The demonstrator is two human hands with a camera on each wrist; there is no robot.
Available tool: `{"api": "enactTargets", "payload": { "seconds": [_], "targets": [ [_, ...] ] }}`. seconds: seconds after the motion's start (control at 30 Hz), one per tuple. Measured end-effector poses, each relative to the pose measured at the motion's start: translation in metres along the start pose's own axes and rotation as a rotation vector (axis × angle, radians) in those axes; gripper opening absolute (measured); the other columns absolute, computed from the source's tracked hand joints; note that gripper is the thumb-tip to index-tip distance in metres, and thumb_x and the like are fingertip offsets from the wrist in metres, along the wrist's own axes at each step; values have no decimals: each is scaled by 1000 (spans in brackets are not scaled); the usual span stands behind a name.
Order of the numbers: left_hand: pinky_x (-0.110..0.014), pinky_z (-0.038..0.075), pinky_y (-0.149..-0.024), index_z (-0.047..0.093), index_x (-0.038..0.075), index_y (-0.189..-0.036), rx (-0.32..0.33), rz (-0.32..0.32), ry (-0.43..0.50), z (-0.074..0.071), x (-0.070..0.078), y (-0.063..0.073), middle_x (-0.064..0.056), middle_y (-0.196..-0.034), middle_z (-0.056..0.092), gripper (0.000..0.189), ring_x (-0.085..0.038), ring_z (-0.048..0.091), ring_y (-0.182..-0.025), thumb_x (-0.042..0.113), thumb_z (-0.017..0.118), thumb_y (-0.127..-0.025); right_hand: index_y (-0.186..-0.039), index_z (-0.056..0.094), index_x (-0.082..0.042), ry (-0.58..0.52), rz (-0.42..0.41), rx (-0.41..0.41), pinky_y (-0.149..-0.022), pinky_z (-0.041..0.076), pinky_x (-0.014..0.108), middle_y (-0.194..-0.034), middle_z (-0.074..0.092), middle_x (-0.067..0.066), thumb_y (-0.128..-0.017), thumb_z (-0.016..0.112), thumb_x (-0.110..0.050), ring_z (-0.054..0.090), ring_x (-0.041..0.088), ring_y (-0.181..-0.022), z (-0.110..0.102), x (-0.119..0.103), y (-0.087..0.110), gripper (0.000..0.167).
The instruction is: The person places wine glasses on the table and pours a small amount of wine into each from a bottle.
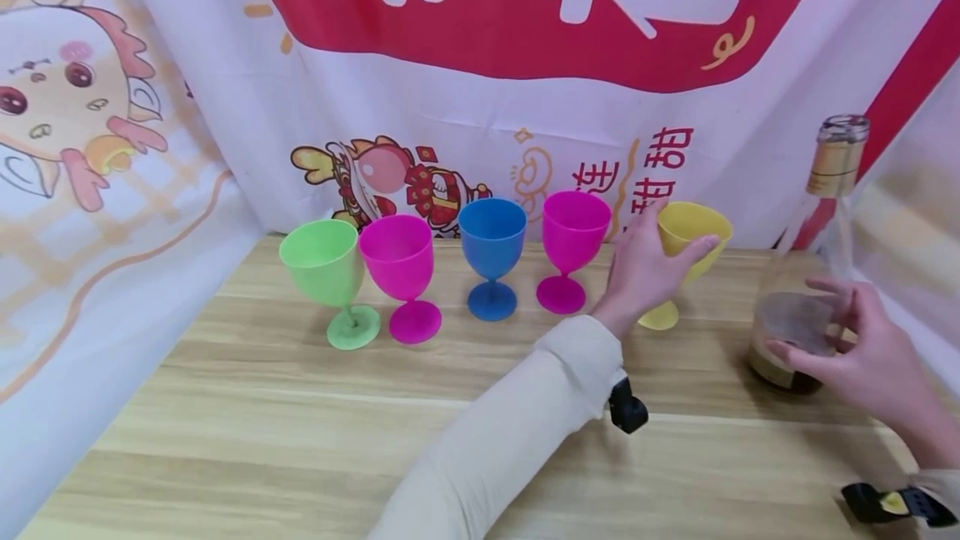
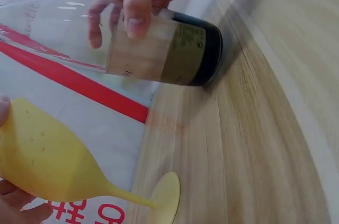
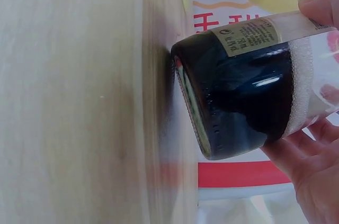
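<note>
A yellow goblet [image 1: 693, 227] stands at the right end of a row of goblets, its foot on the wooden table. My left hand [image 1: 647, 265] holds it by the bowl, thumb on the near side. To the right is a clear glass bottle [image 1: 813, 227] with a gold-wrapped neck, dark liquid in its lower part and froth on top. My right hand [image 1: 873, 357] grips the bottle's body, the thumb in front and the fingers round the far side. In the right wrist view the bottle base [image 3: 193, 102] is close to the tabletop.
Left of the yellow goblet stand a pink goblet [image 1: 576, 227], a blue goblet [image 1: 492, 236], another pink goblet [image 1: 397, 252] and a green goblet [image 1: 322, 265]. A printed cloth [image 1: 450, 98] hangs right behind the row. The wooden table [image 1: 300, 440] extends toward me.
</note>
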State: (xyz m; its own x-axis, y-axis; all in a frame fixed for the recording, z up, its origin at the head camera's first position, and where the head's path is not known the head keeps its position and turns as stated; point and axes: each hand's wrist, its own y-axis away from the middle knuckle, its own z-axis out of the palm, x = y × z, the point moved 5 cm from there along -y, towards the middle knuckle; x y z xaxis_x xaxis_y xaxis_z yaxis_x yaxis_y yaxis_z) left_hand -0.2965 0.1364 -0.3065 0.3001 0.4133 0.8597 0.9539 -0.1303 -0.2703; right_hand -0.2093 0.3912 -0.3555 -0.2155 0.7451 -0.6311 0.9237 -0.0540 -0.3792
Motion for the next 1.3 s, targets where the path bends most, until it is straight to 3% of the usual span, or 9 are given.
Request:
{"api": "enactTargets", "payload": {
  "seconds": [0.17,0.37,0.5,0.6,0.77,0.9,1.1,1.2,1.3],
  "targets": [
    [-28,56,-104,37,25,-164,-15,3,-92,6,5,-1,3,-152,57,84,-12,60,-131,60,71,-96,-140,40,-9,43,25,-23,-66,42,0,-136,47,-21,-76,97,-18,41,-21,-95,1,2,1,87],
    [-35,52,-116,26,27,-168,-5,15,-124,2,9,5,4,-169,41,90,-16,49,-150,62,68,-97,-139,38,-4,50,21,-35,-63,45,3,-150,50,16,-76,97,-18,41,-23,-94,1,-1,0,87],
    [-37,50,-118,26,25,-168,16,41,-135,-7,12,12,5,-173,34,90,-16,43,-156,62,67,-97,-137,41,-6,28,16,-27,-66,43,1,-149,52,3,-76,97,-17,42,-21,-95,1,0,0,84],
    [-37,53,-115,30,24,-167,20,61,-130,-16,15,18,4,-170,40,88,-15,47,-151,61,68,-97,-139,41,-9,29,21,-25,-67,41,0,-142,52,-6,-76,97,-18,43,-20,-95,2,1,-1,85],
    [-26,57,-100,46,21,-158,53,172,-65,-35,22,34,1,-149,60,73,-13,61,-130,54,70,-98,-144,39,-8,37,35,-35,-65,42,1,-139,51,8,-77,97,-19,43,-19,-94,1,1,-1,89],
    [-24,55,-104,56,14,-150,133,304,-12,-56,25,47,-5,-143,66,61,-18,64,-130,43,73,-99,-146,36,-7,51,47,-43,-66,39,-1,-146,47,24,-78,97,-20,39,-20,-95,1,-1,-1,92],
    [-35,54,-112,54,9,-150,221,318,6,-86,15,51,-7,-151,60,63,-22,59,-139,38,75,-98,-145,36,-4,67,57,-52,-67,36,-2,-151,45,28,-78,96,-23,37,-19,-95,1,-2,-2,91],
    [-37,57,-109,51,9,-152,245,275,-2,-96,9,48,-8,-155,56,67,-23,56,-141,38,76,-97,-150,33,-3,71,71,-62,-65,35,-3,-146,46,29,-80,95,-23,55,6,-104,2,-2,-1,96],
    [-39,62,-100,50,10,-153,269,230,-11,-102,4,43,-9,-156,54,70,-25,56,-139,37,77,-95,-153,30,-1,74,88,-77,-63,35,-2,-142,46,33,-82,94,-23,54,43,-111,2,-2,-1,98]
  ]
}}
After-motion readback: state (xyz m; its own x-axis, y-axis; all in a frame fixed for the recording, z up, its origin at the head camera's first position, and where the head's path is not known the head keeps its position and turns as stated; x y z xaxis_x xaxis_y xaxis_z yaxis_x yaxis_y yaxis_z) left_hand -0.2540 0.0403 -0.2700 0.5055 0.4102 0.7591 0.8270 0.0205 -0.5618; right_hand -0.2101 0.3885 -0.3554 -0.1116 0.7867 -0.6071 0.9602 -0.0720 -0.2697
